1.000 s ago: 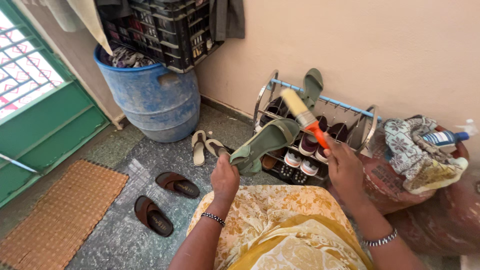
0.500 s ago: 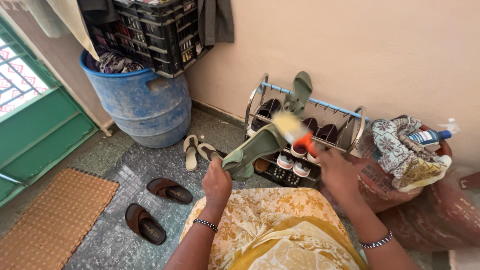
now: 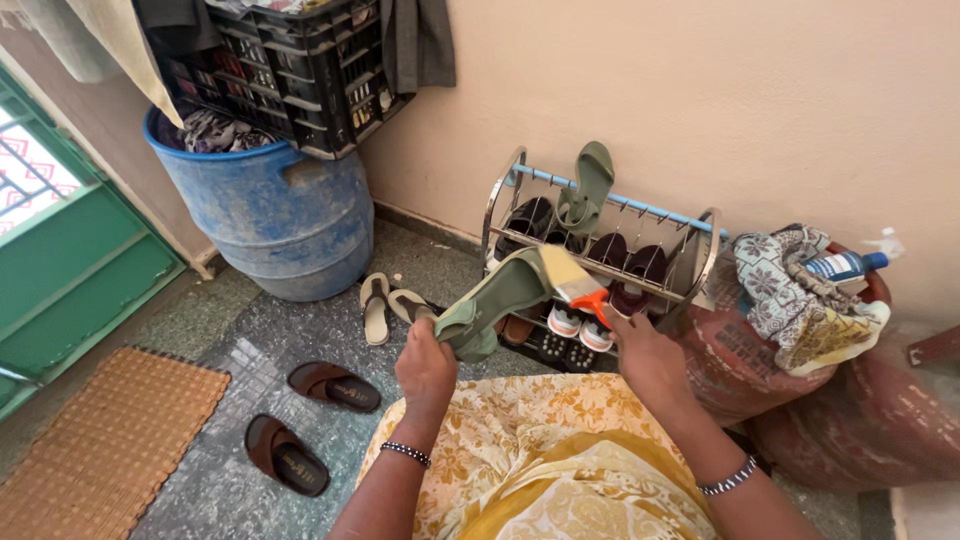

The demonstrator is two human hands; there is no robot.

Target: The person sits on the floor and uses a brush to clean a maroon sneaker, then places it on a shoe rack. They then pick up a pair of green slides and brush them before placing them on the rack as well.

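Obs.: Person seated on the speckled stone floor (image 3: pixel 230 480), yellow floral garment over the lap. The left hand (image 3: pixel 425 365) is closed around the heel end of an olive-green flat sandal (image 3: pixel 495 298), holding it raised at a slant in front of the chrome wire shoe rack (image 3: pixel 700 255). The right hand (image 3: pixel 645 355) grips the orange handle of a flat paintbrush with pale bristles (image 3: pixel 572 275); the bristles now lie against the sandal's upper end.

Change: a second ago the brush stood tilted up and clear of the sandal, bristles in the air. Half a second ago it was blurred mid-swing. Now it is down on the sandal, and the handle sits lower. Sandal and left hand barely shifted. Judged: one downward brushing stroke over the sandal's surface is in progress; dusting appears under way, not finished.

Surroundings: matching olive-green sandal (image 3: pixel 590 185) hooked on the rack's top rail. Pair of beige slippers (image 3: pixel 388 305) on the floor beside the blue plastic drum (image 3: pixel 270 215). Pair of brown slide sandals (image 3: pixel 310 420) near a woven mat (image 3: pixel 100 440). Patterned cloth with a spray bottle (image 3: pixel 850 265) on the sack at right.
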